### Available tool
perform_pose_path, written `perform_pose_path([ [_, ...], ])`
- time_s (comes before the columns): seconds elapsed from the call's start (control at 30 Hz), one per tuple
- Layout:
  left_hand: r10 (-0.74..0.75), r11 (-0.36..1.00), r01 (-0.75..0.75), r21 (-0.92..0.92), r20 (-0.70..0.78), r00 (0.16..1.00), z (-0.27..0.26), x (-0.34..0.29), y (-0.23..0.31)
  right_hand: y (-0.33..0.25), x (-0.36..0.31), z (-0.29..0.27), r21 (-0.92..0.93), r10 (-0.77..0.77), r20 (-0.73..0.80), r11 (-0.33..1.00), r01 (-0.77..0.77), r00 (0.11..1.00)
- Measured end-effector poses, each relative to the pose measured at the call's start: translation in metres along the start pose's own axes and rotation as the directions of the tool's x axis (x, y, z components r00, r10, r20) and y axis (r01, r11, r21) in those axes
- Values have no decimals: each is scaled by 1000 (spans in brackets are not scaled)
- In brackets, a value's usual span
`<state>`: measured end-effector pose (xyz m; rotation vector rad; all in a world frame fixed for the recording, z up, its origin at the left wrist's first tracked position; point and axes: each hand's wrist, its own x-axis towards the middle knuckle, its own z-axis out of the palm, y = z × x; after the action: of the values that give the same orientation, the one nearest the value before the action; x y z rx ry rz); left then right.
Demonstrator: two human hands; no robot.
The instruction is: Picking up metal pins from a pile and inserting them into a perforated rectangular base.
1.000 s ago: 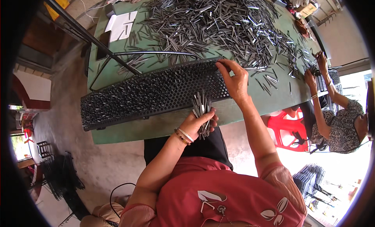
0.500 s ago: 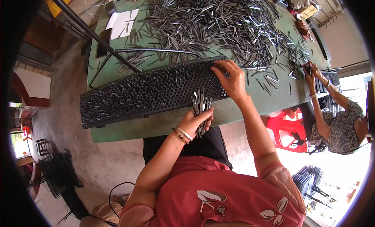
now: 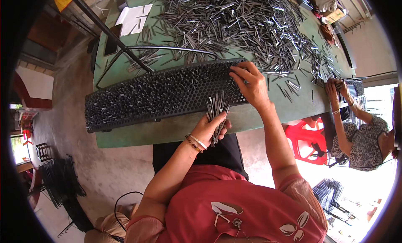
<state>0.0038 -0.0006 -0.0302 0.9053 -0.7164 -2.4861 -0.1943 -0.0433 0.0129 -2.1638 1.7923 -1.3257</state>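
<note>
My left hand is closed round an upright bundle of thin dark metal strips, in front of the rack's near edge. A long black rack full of round holes lies slanted along the table's near side. Strips stand packed in its left and middle holes, while many holes toward the right hold none. Over the rack's right end is my right hand, thumb and fingers drawn together at the holes. Whatever lies between those fingertips is too small to make out.
A large heap of loose strips covers the far part of the green table. Black metal bars rise behind the rack at left, near a white paper. At right, a co-worker works beside a red chair.
My right hand has shifted slightly right and down at the rack's right end. My left hand keeps the bundle in nearly the same place. The co-worker's hands have moved a little.
</note>
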Motion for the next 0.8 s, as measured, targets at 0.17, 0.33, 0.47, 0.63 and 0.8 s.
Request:
perform_pose_path([
  [0.17, 40, 992, -41, -116, -16, 999, 0, -5, -5, -18, -17, -15, 210, 332, 238, 900, -382, 913],
  [0.33, 128, 985, -132, -112, -48, 991, 0, -9, -7, -39, -34, -14, 367, 337, 529, 737, -568, 779],
  [0.47, 148, 982, -153, -107, -55, 987, 3, -14, -3, -41, -36, -11, 331, 375, 534, 732, -595, 758],
  [0.63, 116, 971, -139, -193, -127, 985, -2, -15, -7, -42, -26, -9, 503, 520, 456, 518, -692, 722],
  [0.8, 64, 981, -90, -170, -152, 986, -2, -17, -9, -40, 5, 5, 475, 491, 231, 696, -538, 840],
])
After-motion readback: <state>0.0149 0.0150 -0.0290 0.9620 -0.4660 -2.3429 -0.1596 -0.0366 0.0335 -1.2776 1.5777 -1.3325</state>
